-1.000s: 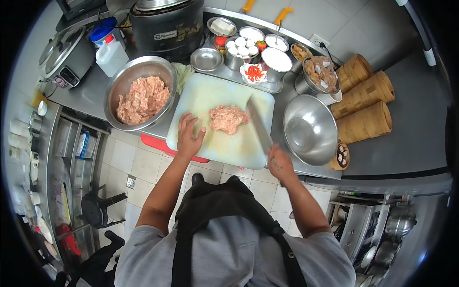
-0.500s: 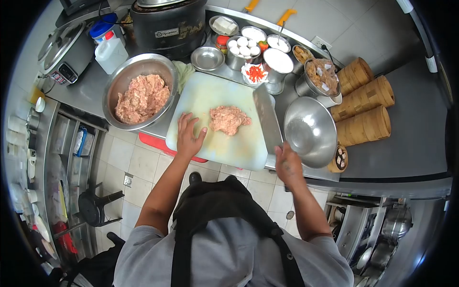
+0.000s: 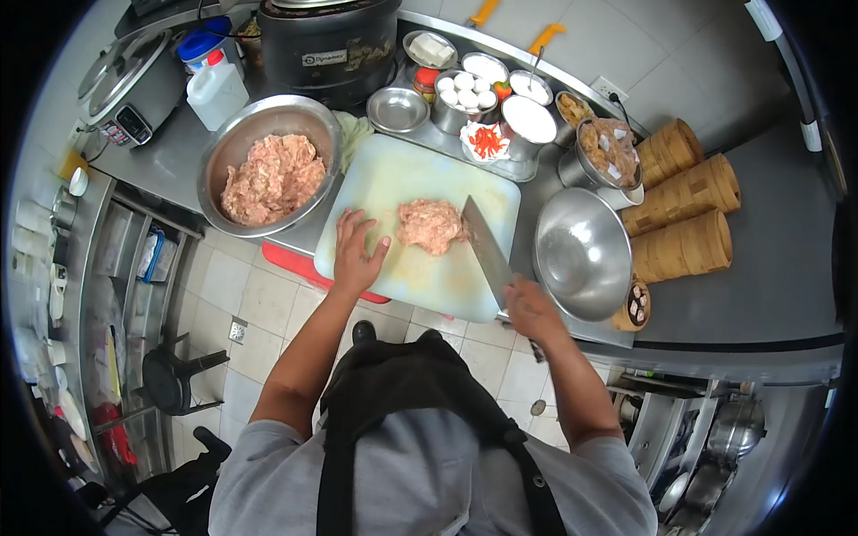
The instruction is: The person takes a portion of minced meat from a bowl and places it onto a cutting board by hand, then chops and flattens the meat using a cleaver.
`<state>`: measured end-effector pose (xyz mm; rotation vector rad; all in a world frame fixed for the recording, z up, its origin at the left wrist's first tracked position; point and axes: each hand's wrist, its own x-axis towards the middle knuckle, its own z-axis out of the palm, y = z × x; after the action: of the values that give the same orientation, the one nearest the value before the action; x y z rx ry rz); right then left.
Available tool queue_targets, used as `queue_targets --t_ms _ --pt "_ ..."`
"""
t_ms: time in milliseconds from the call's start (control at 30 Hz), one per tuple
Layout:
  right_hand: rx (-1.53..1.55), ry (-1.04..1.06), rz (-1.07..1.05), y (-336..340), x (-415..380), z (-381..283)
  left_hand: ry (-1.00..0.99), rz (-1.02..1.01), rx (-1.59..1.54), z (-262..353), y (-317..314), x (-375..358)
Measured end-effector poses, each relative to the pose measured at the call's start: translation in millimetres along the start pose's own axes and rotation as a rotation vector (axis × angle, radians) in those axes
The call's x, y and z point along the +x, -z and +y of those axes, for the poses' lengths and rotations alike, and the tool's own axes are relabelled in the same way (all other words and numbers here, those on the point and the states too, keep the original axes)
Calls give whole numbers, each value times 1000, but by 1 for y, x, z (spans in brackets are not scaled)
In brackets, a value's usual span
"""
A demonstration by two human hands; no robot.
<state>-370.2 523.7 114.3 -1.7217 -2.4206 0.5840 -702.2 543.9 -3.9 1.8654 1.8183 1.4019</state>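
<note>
A mound of pale pink minced meat [image 3: 429,225] lies on the whitish cutting board [image 3: 420,170]. My right hand [image 3: 534,310] is closed round the handle of a broad cleaver [image 3: 487,255], whose blade stands at the mound's right edge. On the board's left part rests my left hand [image 3: 359,254], fingers spread, holding nothing, a little left of the mound. Beyond the board's left edge a large steel bowl [image 3: 207,179] holds more minced meat [image 3: 273,179].
To the right are an empty steel bowl [image 3: 583,255] and bamboo steamers [image 3: 684,246]. Behind the board stand a small steel plate [image 3: 399,109], a container of eggs [image 3: 465,92] and a dish of red strips [image 3: 486,141]. A black pot [image 3: 326,58] stands farther back.
The cleaver in my right hand has moved left and its blade has come up to the mound's right edge. My left hand has stayed nearly in place. The camera view has shifted slightly.
</note>
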Motion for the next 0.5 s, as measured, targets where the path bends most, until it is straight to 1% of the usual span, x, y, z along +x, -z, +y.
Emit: queue_targets --t_ms 67,100,133,233,267,300,367,400,500 --pt "44 -155 46 44 -2 -43 15 2 -15 1 0 -2" --pt "65 -235 73 51 0 -58 22 2 -23 3 0 -1" --pt "168 -243 264 27 3 -57 28 5 -31 3 0 0" --pt "72 -153 110 -21 9 -29 32 4 -32 0 0 0" --pt "-18 -153 -136 -19 12 -15 43 6 -43 0 0 -1" --pt "-23 -148 -133 -9 7 -18 54 -6 -53 3 3 -5" --pt "-51 -120 -116 38 4 -40 50 8 -47 2 1 -1" --pt "83 -238 -29 54 3 -62 36 9 -29 0 1 -1" --pt "173 -385 331 -10 13 -54 23 18 -8 0 1 0"
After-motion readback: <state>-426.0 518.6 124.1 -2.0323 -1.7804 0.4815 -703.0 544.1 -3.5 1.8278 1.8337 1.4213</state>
